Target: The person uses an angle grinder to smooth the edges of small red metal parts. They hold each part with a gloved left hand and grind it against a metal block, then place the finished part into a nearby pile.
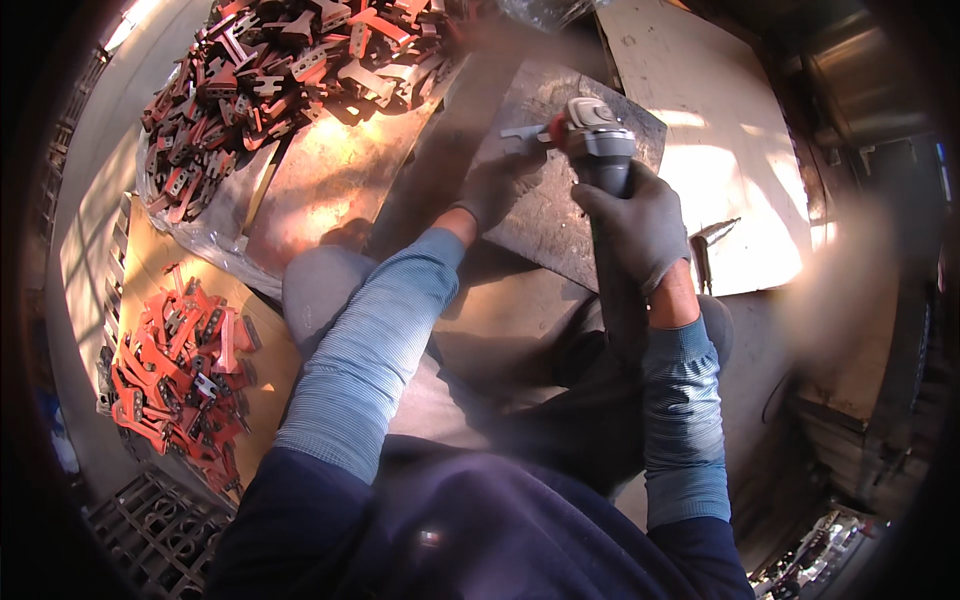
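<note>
My right hand (645, 225), in a grey glove, is closed around the body of an angle grinder (604, 154), its head pointing away from me. My left hand (506, 184), gloved too and in shade, grips a small metal bracket (521, 135) whose forked end sticks out to the left. The bracket meets the red-edged side of the grinder's head; the disc itself cannot be made out. Both hands are above a dark, scuffed metal plate (551, 225) in front of me.
A big heap of reddish metal brackets (262, 82) lies at the upper left, a smaller heap (180, 367) on a board at the left. Right of the plate, a slim metal tool (709, 240) rests by a pale board (720, 97). A metal grating (161, 525) is at lower left.
</note>
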